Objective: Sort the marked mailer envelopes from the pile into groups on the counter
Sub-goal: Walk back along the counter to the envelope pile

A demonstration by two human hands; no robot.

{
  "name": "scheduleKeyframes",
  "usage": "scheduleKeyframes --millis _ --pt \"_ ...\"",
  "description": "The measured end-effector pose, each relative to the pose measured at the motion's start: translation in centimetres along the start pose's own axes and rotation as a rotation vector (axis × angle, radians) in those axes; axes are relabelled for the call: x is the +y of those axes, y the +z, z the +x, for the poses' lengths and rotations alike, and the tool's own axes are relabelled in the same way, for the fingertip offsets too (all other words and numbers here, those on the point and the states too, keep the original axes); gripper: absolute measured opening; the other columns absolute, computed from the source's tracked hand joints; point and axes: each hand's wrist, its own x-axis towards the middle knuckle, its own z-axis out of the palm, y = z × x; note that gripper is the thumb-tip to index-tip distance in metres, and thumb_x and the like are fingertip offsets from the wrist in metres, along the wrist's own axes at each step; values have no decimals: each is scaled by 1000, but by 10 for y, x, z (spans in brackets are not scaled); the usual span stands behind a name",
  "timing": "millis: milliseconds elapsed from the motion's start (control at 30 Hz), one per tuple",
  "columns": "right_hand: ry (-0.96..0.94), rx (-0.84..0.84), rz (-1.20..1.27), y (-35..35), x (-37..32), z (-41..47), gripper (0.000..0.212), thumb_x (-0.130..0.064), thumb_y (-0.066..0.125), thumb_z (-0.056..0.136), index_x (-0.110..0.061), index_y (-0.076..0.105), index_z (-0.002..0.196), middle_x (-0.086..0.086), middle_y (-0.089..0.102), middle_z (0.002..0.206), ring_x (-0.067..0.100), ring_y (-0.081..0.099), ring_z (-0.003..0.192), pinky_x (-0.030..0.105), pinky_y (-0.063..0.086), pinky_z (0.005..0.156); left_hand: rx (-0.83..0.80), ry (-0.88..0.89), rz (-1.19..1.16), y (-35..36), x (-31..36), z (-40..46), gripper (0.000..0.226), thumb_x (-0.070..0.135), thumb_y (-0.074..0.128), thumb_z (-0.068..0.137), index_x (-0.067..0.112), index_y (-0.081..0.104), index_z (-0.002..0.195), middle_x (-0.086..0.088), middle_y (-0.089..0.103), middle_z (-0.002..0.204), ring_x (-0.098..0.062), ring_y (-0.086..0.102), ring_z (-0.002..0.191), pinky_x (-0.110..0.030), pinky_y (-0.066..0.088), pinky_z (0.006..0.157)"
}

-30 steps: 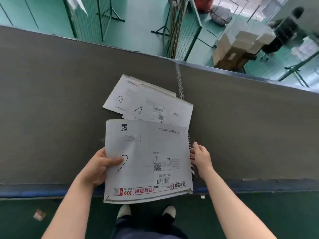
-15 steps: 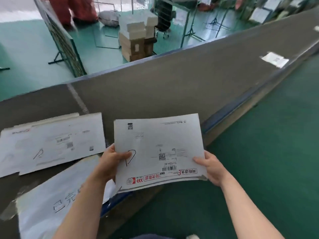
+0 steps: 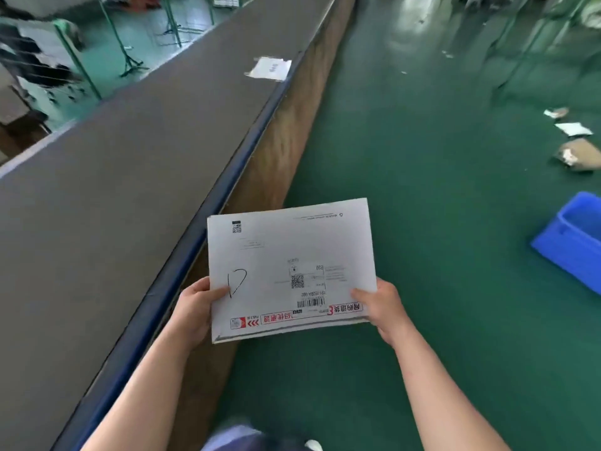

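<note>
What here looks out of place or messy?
Scraps and a crumpled brown parcel lie on the green floor, far right. One envelope sits alone far down the counter, at its edge.

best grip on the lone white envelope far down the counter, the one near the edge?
Likely the near-edge corner of the white envelope. It lies flat on the grey counter, with one corner at or just past the blue edge strip. Come from the aisle side and pinch that corner top and bottom. Blur hides finer detail.
</note>
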Motion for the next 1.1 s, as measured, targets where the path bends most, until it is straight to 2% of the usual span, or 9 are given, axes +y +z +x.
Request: scheduleKeyframes --millis 100,233,367,433,533,600,767,900,1100 --pt "19 101 88 -24 -9 31 30 4 62 93 -20 75 105 -2 80 103 26 74 104 49 58 96 -2 17 93 33 20 42 19 -1 61 97 6 68 113 -21 76 110 -40 75 93 -53 60 87" --pt "41 174 128 -43 -34 99 31 2 62 91 -19 75 109 0 79 107 29 74 105 56 57 96 -92 33 107 72 54 117 26 -6 55 99 7 64 120 -17 78 103 -29 78 83 -37 65 67" --pt "18 277 136 -49 -86 198 29 4 66 87 -17 75 105 1 80 102 32 74 101 57 59 92 -243 6 62 106 98 196 35 -8 48 102 11 56 129 -22 76 109 -35 77 95 -43 66 73" --pt "4 330 120 -46 -120 250 22 0 68 88 -15 73 103 3 80 98 34 75 97 54 62 84 -270 -3 43 118 125 240 38 -8 48 102 13 54 134 -23 75 112 -37 75 100 -44 65 76" --pt "7 340 102 -45 -183 326 11 -5 62 95 -8 70 102 6 78 99 33 76 89 38 61 59 -249 -15 42 141 175 312 45 -4 49 103 12 50 146 -17 76 111 -34 75 101 -39 65 74" --pt "-30 283 90 -50 -225 367 14 -4 59 97 -9 69 105 6 77 103 33 75 93 34 57 60 -221 0 37 161 213 350 47 -3 50 103 13 49 148 -14 78 109 -32 76 99 -35 65 71" --pt "-43 -30 -25 -73 -282 437 30 -2 57 101 -15 64 127 4 77 117 29 75 99 42 60 80 -224 48 -24 220 290 426 48 -7 48 103 12 49 147 -15 78 108 -30 77 95 -32 65 70" --pt "-50 234 18 -99 -287 511 24 1 58 100 -11 69 117 6 79 105 28 77 85 32 63 70 -278 82 62 288 325 497 53 -8 51 101 14 49 149 -18 77 109 -33 76 100 -38 65 78" --pt "-39 426 231 -162 -304 659 21 3 61 97 -13 69 108 3 80 95 23 77 78 27 62 66 -385 176 379 418 372 619 66 -6 49 104 29 34 158 -9 79 104 -31 77 93 -42 64 80"
